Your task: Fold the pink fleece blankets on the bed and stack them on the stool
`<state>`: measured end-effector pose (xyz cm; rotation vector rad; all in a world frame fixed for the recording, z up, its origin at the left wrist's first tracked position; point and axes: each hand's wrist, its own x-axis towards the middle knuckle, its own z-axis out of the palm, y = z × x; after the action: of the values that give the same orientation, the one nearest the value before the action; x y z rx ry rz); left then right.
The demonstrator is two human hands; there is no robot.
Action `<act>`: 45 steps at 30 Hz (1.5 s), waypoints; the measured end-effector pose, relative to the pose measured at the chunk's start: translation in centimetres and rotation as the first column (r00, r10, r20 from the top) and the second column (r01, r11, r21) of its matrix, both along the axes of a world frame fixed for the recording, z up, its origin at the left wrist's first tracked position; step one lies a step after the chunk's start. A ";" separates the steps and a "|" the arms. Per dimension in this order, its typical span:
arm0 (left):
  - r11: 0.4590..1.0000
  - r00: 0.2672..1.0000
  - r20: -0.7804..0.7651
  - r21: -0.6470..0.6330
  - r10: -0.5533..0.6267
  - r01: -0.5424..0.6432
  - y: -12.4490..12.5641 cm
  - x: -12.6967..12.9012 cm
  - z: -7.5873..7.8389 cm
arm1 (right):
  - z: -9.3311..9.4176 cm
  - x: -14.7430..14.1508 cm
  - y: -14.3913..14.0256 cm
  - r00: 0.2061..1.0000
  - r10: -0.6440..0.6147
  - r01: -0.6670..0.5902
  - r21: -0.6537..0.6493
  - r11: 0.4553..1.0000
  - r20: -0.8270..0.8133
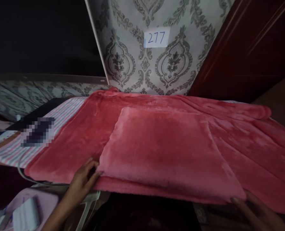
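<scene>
A fuzzy pink-red piece of plush fabric (163, 144), roughly rectangular, lies flat on a larger plush blanket (72, 141) of the same colour. My left hand (83, 179) pinches the near left corner of the smaller piece between thumb and fingers. At its near right corner is my right hand (257, 208), the thumb on top of the cloth and the other fingers partly hidden at the edge. Between the two hands the piece's near edge runs along the front edge of the blanket, which hangs slightly over the table front.
A striped cloth (67, 110) covers the table under the blanket. A blurred-out dark item (37, 131) lies on it at left. Behind stand a large dark screen (41, 38) and a red panel (243, 48). A pink stool (47, 200) holding a white box (25, 215) is lower left.
</scene>
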<state>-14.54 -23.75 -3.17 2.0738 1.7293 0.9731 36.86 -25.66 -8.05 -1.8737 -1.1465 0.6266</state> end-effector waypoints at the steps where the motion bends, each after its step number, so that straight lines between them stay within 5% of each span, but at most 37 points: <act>1: 0.999 1.000 0.016 -0.034 -0.013 0.014 -0.1 -0.1 0.3 | 0.2 0.1 0.0 1.000 -0.003 0.003 -0.007 1.000 0.005; 4: 0.999 0.999 0.027 -0.023 0.031 -0.030 -0.2 -0.7 1.5 | 1.3 0.9 0.1 0.999 -0.021 0.019 0.047 0.999 0.045; 8: 0.969 0.982 -0.086 0.198 0.171 -0.151 0.8 0.8 3.6 | 4.7 -0.3 1.5 0.983 -0.050 0.010 0.222 0.975 0.177; 13: 0.966 0.927 -0.358 0.177 -0.117 0.190 5.1 6.6 6.1 | 9.2 -6.1 7.2 0.833 0.231 -0.426 0.316 0.848 0.503; 17: 0.969 0.858 -0.463 -0.008 -0.221 0.245 11.0 10.2 8.9 | 11.9 -9.3 14.9 0.642 0.400 -0.622 0.140 0.770 0.654; 21: 0.980 0.818 -0.541 -0.124 -0.196 0.153 17.1 13.6 10.6 | 13.9 -11.5 21.8 0.561 0.454 -0.557 -0.091 0.825 0.692; 24: 0.983 0.796 -0.580 -0.151 -0.172 0.102 20.0 15.5 9.2 | 13.3 -13.0 24.1 0.542 0.475 -0.476 -0.213 0.853 0.694; 31: 0.996 0.790 -0.610 -0.090 -0.062 0.008 21.7 14.5 3.4 | 7.2 -12.8 24.7 0.551 0.441 -0.425 -0.216 0.879 0.708; 45: 0.995 0.824 -0.562 -0.095 -0.070 0.020 22.2 14.0 2.4 | 6.1 -12.1 25.1 0.602 0.427 -0.455 -0.149 0.878 0.675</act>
<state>-0.52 -1.55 -0.74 2.4984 1.9174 0.2532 24.77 -0.54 -1.98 -1.8333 -2.1538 0.1135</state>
